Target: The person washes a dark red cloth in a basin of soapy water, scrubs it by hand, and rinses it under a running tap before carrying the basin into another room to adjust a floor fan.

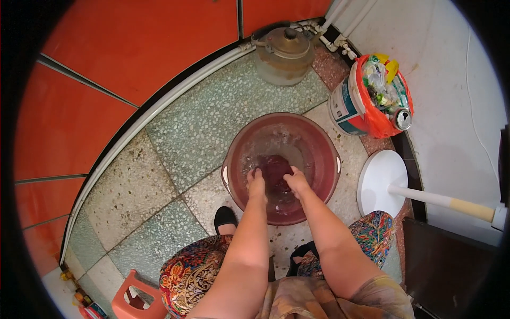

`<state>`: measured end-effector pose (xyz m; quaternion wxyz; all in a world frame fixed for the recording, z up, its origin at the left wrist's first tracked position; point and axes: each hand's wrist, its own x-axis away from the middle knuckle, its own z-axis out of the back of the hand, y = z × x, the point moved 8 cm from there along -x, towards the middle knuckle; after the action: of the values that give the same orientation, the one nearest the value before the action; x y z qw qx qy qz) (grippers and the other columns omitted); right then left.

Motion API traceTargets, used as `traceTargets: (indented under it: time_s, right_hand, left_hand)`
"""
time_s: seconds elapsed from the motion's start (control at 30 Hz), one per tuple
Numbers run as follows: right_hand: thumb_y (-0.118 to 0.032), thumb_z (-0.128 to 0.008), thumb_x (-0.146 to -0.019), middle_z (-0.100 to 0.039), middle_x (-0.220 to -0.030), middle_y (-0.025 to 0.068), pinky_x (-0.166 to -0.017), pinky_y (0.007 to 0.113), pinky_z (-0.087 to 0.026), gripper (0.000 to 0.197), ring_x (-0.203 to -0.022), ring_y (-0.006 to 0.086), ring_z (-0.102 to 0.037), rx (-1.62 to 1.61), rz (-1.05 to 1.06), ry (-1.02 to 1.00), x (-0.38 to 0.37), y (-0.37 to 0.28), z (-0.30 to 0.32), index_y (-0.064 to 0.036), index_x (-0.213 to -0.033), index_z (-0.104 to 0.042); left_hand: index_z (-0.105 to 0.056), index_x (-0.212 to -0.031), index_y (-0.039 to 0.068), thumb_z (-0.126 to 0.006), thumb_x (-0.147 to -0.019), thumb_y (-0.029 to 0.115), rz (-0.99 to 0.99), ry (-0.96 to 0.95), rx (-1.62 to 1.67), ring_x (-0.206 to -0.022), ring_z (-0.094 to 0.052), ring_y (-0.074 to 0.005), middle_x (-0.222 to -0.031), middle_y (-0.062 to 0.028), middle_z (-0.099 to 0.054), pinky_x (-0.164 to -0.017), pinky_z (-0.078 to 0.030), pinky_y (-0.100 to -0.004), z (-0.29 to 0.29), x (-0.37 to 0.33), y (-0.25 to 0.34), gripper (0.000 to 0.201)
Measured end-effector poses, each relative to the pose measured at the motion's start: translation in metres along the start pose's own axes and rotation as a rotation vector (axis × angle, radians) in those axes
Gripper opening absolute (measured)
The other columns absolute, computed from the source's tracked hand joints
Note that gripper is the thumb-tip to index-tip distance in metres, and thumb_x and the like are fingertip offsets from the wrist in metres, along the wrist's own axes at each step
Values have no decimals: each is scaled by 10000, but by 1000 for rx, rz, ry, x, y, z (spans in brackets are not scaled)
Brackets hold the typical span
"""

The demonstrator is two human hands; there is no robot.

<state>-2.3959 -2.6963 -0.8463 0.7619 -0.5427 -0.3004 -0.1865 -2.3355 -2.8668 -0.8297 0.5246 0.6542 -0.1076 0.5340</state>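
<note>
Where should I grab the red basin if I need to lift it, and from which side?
Take the red basin by its two white-patched rim handles, one at its left and one at its right, coming in from both sides. It holds water, so an even two-sided lift seems safest.

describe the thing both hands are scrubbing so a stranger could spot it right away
Start at the round reddish-brown basin on the speckled floor in front of the seated person. In its soapy water, between the left hand and right hand, lies a dark maroon cloth, the only darker, bunched thing in the basin.
</note>
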Motion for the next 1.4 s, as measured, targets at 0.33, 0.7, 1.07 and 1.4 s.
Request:
traceTargets:
  time_s: [0.33, 0.7, 1.07, 1.4]
  right_hand:
    - [-166, -673, -612, -468, -1076, 89, -862, 376, -315, 252, -1009, 294, -389, 266, 842, -246, 189, -166, -65, -49, -604, -450]
    - [-114, -641, -588, -541, -717, 46, -567, 321, -450, 140, -670, 244, -540, 351, 1001, 364, 163, -181, -53, -67, -565, -511]
    - [-345, -566, -761, -571, -711, 61, -631, 269, -410, 398, -669, 128, -500, -104, 180, 430, 45, -112, 52, 51, -784, -600]
    - [-81, -719, -538, -415, -1025, 98, -845, 369, -340, 282, -1004, 302, -388, 784, 904, -2, 94, -155, 44, -93, -708, -495]
  left_hand:
    - [-450, -1109, 71, -490, -822, 358, 393, -599, 695, -904, -504, -266, -994, -161, -511, -767, -450, -315, -20, 60, 40, 408]
    - [-501, -1009, -10, -383, -849, 84, -213, -958, 785, -895, -497, -156, -959, -91, -517, -768, -406, -246, -55, 8, 9, 220]
    - [-549, -833, 39, -544, -758, 186, -210, -254, 333, -711, -512, -159, -799, -56, -545, -664, -428, -303, -22, 40, 71, 165]
    - [-486, -1100, 105, -435, -699, -80, 3, -457, 569, -866, -469, -176, -1024, -79, -471, -768, -392, -272, 14, 26, 69, 445]
